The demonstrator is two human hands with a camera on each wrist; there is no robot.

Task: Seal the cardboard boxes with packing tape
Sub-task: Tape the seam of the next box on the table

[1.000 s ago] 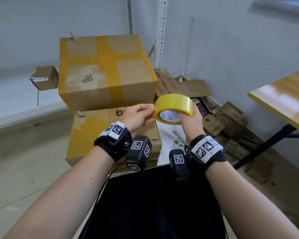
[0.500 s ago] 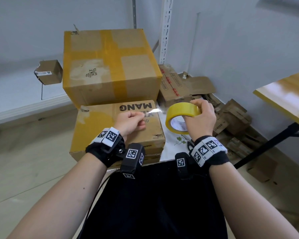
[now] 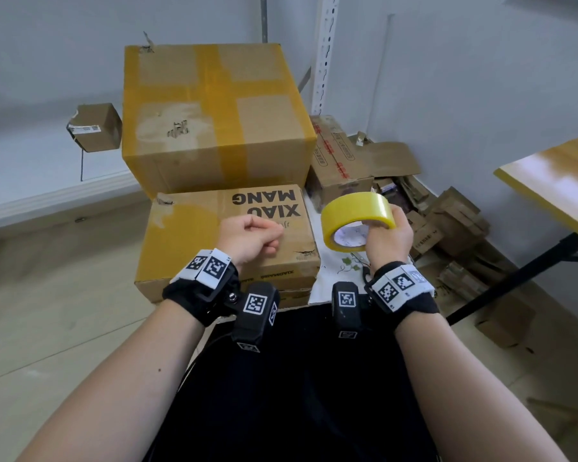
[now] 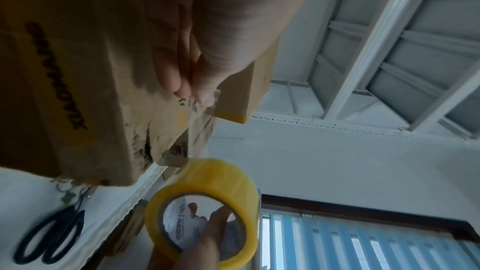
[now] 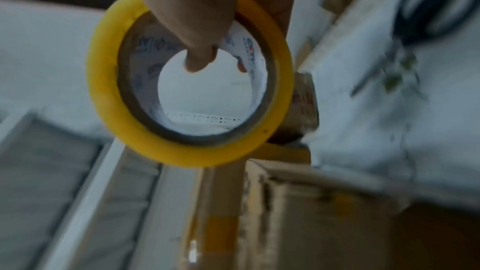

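Note:
My right hand grips a yellow roll of packing tape, thumb inside the core, just right of a low cardboard box printed XIAO MANG. My left hand hovers over that box's top, fingers curled. In the left wrist view its fingertips pinch the free tape end, and a clear strip runs down to the tape roll. The right wrist view shows the tape roll hanging from my thumb. A bigger box, crossed with yellow tape, stands on the low box's far part.
Black scissors lie on a white patterned cloth beside the low box. Flattened cartons are piled at the right, under a wooden table. A small box sits at the left wall.
Both hands have come down from in front of the big box to the low box. My left hand has drawn away leftward from the roll, pulling out a short strip of tape.

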